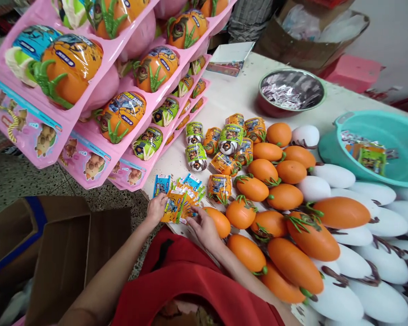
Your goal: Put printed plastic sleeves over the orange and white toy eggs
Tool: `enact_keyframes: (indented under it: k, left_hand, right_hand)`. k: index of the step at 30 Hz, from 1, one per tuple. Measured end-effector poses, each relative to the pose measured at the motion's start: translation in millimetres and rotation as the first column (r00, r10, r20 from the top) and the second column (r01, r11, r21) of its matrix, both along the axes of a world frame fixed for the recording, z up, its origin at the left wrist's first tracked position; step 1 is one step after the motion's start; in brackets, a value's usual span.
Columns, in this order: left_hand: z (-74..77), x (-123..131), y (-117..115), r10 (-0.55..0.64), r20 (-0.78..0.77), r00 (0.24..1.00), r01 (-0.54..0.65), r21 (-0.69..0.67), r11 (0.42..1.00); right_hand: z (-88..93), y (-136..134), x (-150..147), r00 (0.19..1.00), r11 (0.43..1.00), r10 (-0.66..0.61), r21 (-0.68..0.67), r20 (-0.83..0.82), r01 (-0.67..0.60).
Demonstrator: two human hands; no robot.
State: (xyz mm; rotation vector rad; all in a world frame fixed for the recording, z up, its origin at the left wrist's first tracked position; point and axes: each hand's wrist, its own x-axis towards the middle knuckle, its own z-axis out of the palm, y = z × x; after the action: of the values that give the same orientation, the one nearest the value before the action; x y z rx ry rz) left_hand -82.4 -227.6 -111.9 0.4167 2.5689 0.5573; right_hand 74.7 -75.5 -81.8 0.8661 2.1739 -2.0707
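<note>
Nearest is the person's red cloth top (197,276); past it, the left hand (157,209) is pinched on a fan of flat, shiny orange, green and blue plastic packets (173,206), and the right hand (204,228) is loosely bent, fingertips at their other side, but I can't tell if it grips. The person seems to be picking through them, which calls for a light pinch next. The packets sit between both hands, near smooth orange plastic eggs (241,214).

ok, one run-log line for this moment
left hand: holding printed wrappers | right hand: touching printed wrappers | table: wrapped eggs, orange eggs, white eggs
</note>
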Motion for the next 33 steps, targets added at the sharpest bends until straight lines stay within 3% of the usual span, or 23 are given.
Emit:
enact_keyframes:
  k: [3, 6, 8, 12, 16, 22, 24, 26, 29, 31, 33]
  left_hand:
    - [-5.9, -1, 3, -0.011, 0.018, 1.000, 0.010, 0.058, 0.998]
    - [-11.8, -6, 6, 0.017, 0.018, 1.000, -0.019, 0.122, 0.992]
    - [-9.9, -9, 4, 0.066, 0.005, 0.998, -0.066, 0.155, 0.986]
    - [9.0, -10, -4, 0.135, 0.040, 0.990, -0.140, 0.208, 0.968]
    - [28.4, -5, -5, 0.072, 0.141, 0.987, -0.110, 0.290, 0.951]
    - [46.5, 5, 1, 0.120, 0.237, 0.964, -0.203, 0.366, 0.908]
    - [54.7, 10, 3, 0.069, 0.439, 0.896, -0.297, 0.476, 0.828]
    - [61.7, 16, 4, 0.045, 0.656, 0.753, -0.515, 0.545, 0.661]
    - [66.4, 21, 4, 0.100, 0.828, 0.552, -0.783, 0.473, 0.403]
    - [66.3, 24, 3, 0.104, 0.869, 0.484, -0.839, 0.427, 0.337]
    - [65.6, 27, 2, 0.083, 0.877, 0.472, -0.837, 0.417, 0.354]
  right_hand:
    - [-6.9, -6, -18, 0.996, 0.988, -0.088, -0.126, -0.003, 0.087]
    - [-20.2, -15, -39, 0.984, 0.935, -0.164, -0.305, 0.070, 0.178]
    - [-27.6, -21, -49, 0.977, 0.912, -0.175, -0.354, 0.118, 0.206]
    - [-29.2, -26, -53, 0.980, 0.909, -0.157, -0.371, 0.120, 0.191]
    - [-23.6, -23, -48, 0.990, 0.917, -0.096, -0.377, 0.102, 0.127]
    - [-18.3, -6, -41, 0.984, 0.969, -0.149, -0.185, 0.099, 0.166]
    - [-11.9, -2, -35, 0.986, 0.984, -0.153, -0.086, 0.071, 0.158]
    - [-2.4, -1, -25, 0.992, 0.993, -0.119, -0.003, 0.040, 0.119]
    - [15.0, -1, -4, 1.000, 0.996, -0.017, 0.086, 0.010, 0.017]
    - [25.4, 3, 11, 0.998, 0.953, 0.055, 0.298, 0.005, -0.054]
    - [31.2, 10, 22, 0.992, 0.798, 0.096, 0.590, 0.083, -0.127]
